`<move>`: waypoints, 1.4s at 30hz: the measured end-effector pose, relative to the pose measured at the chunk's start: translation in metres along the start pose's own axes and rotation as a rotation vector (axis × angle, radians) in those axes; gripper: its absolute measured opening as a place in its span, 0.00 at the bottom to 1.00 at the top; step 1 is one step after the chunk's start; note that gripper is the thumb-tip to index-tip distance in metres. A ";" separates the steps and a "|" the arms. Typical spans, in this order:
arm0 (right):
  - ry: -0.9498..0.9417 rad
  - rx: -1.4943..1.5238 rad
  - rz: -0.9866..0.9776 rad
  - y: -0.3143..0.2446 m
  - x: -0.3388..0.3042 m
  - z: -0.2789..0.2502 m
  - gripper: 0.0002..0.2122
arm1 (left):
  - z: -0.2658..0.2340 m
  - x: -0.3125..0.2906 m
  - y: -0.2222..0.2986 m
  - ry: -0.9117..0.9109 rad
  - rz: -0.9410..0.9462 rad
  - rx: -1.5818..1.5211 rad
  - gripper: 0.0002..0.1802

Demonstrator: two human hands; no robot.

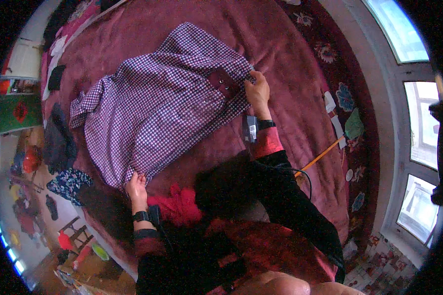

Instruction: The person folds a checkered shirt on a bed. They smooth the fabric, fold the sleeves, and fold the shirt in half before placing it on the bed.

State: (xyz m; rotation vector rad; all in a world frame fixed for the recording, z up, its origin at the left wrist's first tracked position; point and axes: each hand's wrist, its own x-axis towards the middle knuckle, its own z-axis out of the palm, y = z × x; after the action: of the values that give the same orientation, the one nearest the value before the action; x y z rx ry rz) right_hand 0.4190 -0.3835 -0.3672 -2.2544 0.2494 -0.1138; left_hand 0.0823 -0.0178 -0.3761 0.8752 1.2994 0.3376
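Observation:
A checked shirt (152, 98) in dark purple and white lies spread on a bed with a dusky red cover (290, 59). Its dark inner collar band shows near the right end. My right hand (258, 92) is closed on the shirt's edge beside that collar. At the lower left, my left hand (137, 189) pinches the cloth at the bottom edge. The shirt is somewhat rumpled between the two hands, and one sleeve is folded out at the far left. Each wrist wears a dark band with a small device.
Dark clothing (59, 140) and a floral cloth (70, 186) lie along the bed's left edge. An orange stick (320, 156) rests on the cover at the right, near a green cloth piece (354, 124). Windows (421, 120) line the right wall. A wooden stool (76, 233) stands on the floor, lower left.

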 end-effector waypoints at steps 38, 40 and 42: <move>-0.162 -0.407 0.195 0.010 0.004 -0.028 0.20 | -0.014 -0.030 0.011 -0.071 1.085 1.857 0.21; -0.137 -0.354 0.141 0.010 0.004 -0.031 0.19 | -0.014 -0.023 0.024 -0.103 1.002 1.904 0.18; -0.117 -0.314 0.101 0.015 0.004 -0.034 0.18 | -0.018 -0.016 0.041 -0.141 1.204 1.757 0.16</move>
State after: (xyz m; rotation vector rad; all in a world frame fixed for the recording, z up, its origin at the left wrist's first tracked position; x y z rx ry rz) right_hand 0.4152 -0.4194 -0.3570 -2.5433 0.3366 0.1190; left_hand 0.0713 0.0048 -0.3363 3.0784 0.4864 -0.0807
